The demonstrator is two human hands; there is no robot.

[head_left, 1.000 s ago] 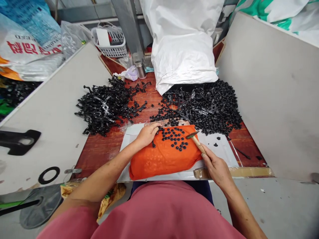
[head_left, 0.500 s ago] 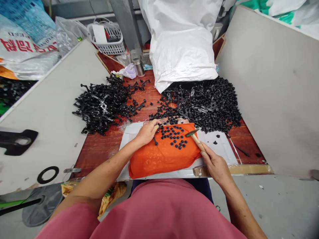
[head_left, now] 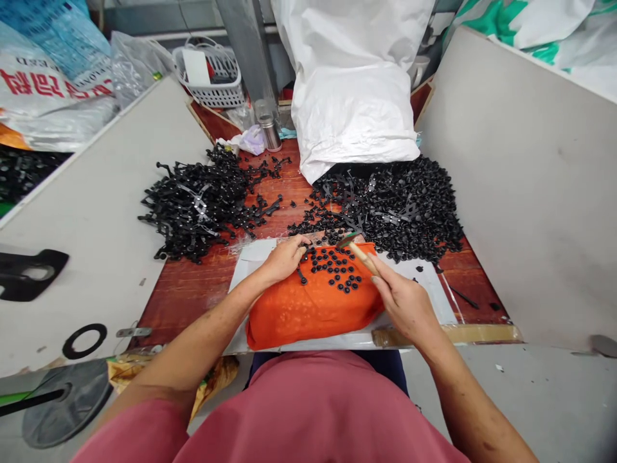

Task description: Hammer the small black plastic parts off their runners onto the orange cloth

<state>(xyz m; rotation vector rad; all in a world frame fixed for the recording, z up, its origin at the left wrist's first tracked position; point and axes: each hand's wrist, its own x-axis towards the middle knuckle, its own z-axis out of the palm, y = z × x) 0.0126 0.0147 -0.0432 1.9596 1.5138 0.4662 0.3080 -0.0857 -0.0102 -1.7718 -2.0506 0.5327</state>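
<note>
My right hand (head_left: 402, 297) is wrapped round the wooden handle of a small hammer (head_left: 362, 257). Its dark, green-tinged head hangs over the far edge of an orange cloth bundle (head_left: 294, 315). On that bundle lie several small round black pieces (head_left: 343, 265) in loose rows. My left hand (head_left: 285, 258) rests at the bundle's far left edge, its fingers pinched on a black strap-like part (head_left: 302, 276) with a round end. The fingertips partly cover this part.
A tangled heap of black strap-like parts (head_left: 193, 206) lies at left. Small black pieces (head_left: 414, 206) are heaped at right, below a white sack (head_left: 357, 109). Upright grey panels (head_left: 520, 180) flank the red-brown tabletop (head_left: 178, 289). A metal flask (head_left: 270, 134) stands at the back.
My right hand and the hammer have moved left, bringing the hammer head nearer my left hand. My left hand stays in place at the bundle's edge.
</note>
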